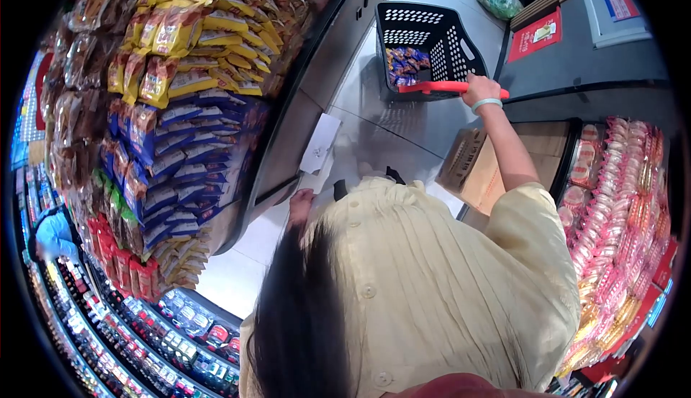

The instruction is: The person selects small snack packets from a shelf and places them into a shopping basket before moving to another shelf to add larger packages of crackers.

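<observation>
black basket, one — one red handle in closed right hand — left hand unclear

The head view looks from the wearer's head, forward and steeply down, through a very wide lens that bends the edges into a dark round border. The pale yellow shirt lies nearest, filling the lower middle; the black basket sits farther out, near the top. Packet displays curve in at left and right, with floor between.
</observation>
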Tool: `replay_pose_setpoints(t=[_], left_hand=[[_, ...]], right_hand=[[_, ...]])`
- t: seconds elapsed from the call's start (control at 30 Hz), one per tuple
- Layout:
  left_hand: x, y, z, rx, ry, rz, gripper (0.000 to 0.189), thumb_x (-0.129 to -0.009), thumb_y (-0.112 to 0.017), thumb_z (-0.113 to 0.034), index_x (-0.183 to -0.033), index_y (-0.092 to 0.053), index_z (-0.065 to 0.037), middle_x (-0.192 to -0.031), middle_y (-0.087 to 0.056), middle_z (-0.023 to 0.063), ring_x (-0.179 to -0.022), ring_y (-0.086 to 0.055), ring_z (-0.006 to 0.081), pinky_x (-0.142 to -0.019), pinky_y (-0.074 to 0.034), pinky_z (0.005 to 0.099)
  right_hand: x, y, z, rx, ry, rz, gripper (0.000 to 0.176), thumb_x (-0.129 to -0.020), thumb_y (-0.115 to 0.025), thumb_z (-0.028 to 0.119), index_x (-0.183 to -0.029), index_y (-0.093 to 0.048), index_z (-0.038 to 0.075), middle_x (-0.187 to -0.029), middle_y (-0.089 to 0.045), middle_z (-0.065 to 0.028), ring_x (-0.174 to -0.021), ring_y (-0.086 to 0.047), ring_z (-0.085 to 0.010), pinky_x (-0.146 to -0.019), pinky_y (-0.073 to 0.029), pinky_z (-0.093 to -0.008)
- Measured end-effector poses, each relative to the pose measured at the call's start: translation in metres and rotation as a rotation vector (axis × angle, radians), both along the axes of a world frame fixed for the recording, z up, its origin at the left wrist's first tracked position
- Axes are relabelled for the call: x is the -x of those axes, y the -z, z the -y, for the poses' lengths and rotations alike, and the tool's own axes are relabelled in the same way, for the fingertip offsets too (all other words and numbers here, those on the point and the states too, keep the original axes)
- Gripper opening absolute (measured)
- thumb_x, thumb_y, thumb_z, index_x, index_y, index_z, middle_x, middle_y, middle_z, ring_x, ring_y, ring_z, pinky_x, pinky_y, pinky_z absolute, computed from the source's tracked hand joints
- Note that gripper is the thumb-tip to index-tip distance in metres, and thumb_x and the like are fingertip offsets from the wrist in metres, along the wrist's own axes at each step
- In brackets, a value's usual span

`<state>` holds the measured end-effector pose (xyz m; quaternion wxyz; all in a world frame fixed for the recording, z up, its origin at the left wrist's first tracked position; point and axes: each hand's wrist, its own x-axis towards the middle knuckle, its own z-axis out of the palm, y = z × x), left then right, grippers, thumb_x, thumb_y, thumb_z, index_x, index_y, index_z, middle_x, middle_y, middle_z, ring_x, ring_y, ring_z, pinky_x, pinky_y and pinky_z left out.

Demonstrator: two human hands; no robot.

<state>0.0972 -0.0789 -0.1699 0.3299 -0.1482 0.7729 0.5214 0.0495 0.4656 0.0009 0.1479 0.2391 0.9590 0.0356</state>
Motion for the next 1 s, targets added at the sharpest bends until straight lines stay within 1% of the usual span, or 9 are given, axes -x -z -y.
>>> replay_pose_setpoints(t=[0.3,0.57,0.63,0.67,0.77,0.8,0.9,0.97,1.0], left_hand=[[0.086,0.009,-0.020,0.067,0.190,0.070,0.026,-0.086,-0.057,-0.018,-0.103,-0.062,0.002,-0.089,-0.065,0.0075,-0.083,-0.059,0.0134,-0.076,-0.047,0.0258],[0.158,-0.009,-0.043,0.013,0.247,-0.048,0.025,-0.081,-0.061,-0.015,-0.100,-0.063,-0.001,-0.087,-0.065,0.0062,-0.080,-0.059,0.0120,-0.073,-0.048,0.0259],[0.169,-0.029,-0.059,0.003,0.269,-0.016,0.025,-0.080,-0.063,-0.017,-0.101,-0.064,-0.002,-0.085,-0.065,0.0056,-0.079,-0.060,0.0114,-0.071,-0.048,0.0260],[0.172,-0.025,-0.061,0.001,0.235,-0.027,0.025,-0.080,-0.063,-0.017,-0.101,-0.064,-0.002,-0.085,-0.065,0.0056,-0.079,-0.060,0.0114,-0.071,-0.048,0.0260],[0.182,-0.022,-0.071,-0.181,0.245,-0.035,0.024,-0.082,-0.064,-0.018,-0.101,-0.064,-0.003,-0.083,-0.066,0.0044,-0.077,-0.061,0.0115,-0.069,-0.049,0.0254],[0.188,-0.027,-0.074,-0.182,0.224,-0.053,0.024,-0.082,-0.064,-0.018,-0.101,-0.064,-0.003,-0.083,-0.066,0.0044,-0.077,-0.061,0.0115,-0.069,-0.049,0.0254],[0.200,-0.033,-0.088,-0.177,0.194,-0.071,0.024,-0.083,-0.063,-0.017,-0.101,-0.063,-0.002,-0.085,-0.066,0.0055,-0.079,-0.062,0.0118,-0.071,-0.049,0.0253],[0.205,-0.059,-0.105,-0.173,0.124,-0.081,0.023,-0.083,-0.063,-0.017,-0.101,-0.063,-0.002,-0.086,-0.066,0.0056,-0.079,-0.062,0.0121,-0.071,-0.049,0.0254],[0.206,-0.070,-0.114,-0.161,0.087,-0.082,0.023,-0.083,-0.063,-0.016,-0.101,-0.063,-0.001,-0.086,-0.066,0.0057,-0.080,-0.062,0.0123,-0.072,-0.049,0.0256]], right_hand=[[-0.026,0.014,-0.055,-0.193,-0.099,-0.159,0.009,-0.074,-0.056,0.016,-0.079,-0.059,0.010,-0.082,-0.063,-0.0105,-0.086,-0.062,-0.0294,-0.076,-0.046,-0.0413],[-0.034,0.008,-0.085,-0.296,0.082,0.027,0.034,-0.078,-0.058,0.021,-0.112,-0.060,0.017,-0.121,-0.056,-0.0067,-0.118,-0.049,-0.0218,-0.104,-0.030,-0.0454],[-0.038,0.022,-0.096,-0.350,0.058,0.035,0.031,-0.079,-0.056,0.018,-0.109,-0.061,0.017,-0.118,-0.057,-0.0067,-0.117,-0.049,-0.0220,-0.103,-0.030,-0.0450],[-0.036,0.021,-0.093,-0.323,0.092,0.014,0.035,-0.073,-0.064,0.017,-0.108,-0.062,0.016,-0.118,-0.057,-0.0088,-0.119,-0.048,-0.0229,-0.105,-0.029,-0.0439],[-0.040,0.021,-0.091,-0.283,0.084,-0.106,0.015,-0.078,-0.057,0.011,-0.092,-0.062,0.013,-0.109,-0.058,-0.0092,-0.114,-0.050,-0.0243,-0.100,-0.033,-0.0443],[-0.037,0.016,-0.088,-0.294,0.085,-0.038,0.020,-0.080,-0.054,0.014,-0.097,-0.063,0.016,-0.110,-0.058,-0.0070,-0.111,-0.051,-0.0218,-0.102,-0.031,-0.0459],[-0.038,0.021,-0.093,-0.248,0.049,-0.179,0.010,-0.074,-0.059,0.012,-0.083,-0.062,0.013,-0.100,-0.058,-0.0082,-0.107,-0.051,-0.0252,-0.100,-0.032,-0.0473],[-0.032,0.017,-0.095,-0.206,0.071,-0.015,0.015,-0.076,-0.059,0.015,-0.090,-0.064,0.017,-0.105,-0.059,-0.0057,-0.111,-0.049,-0.0215,-0.105,-0.025,-0.0524],[-0.029,0.016,-0.100,-0.200,0.042,0.074,0.016,-0.075,-0.060,0.021,-0.090,-0.063,0.020,-0.109,-0.058,-0.0049,-0.112,-0.049,-0.0234,-0.101,-0.029,-0.0532]])
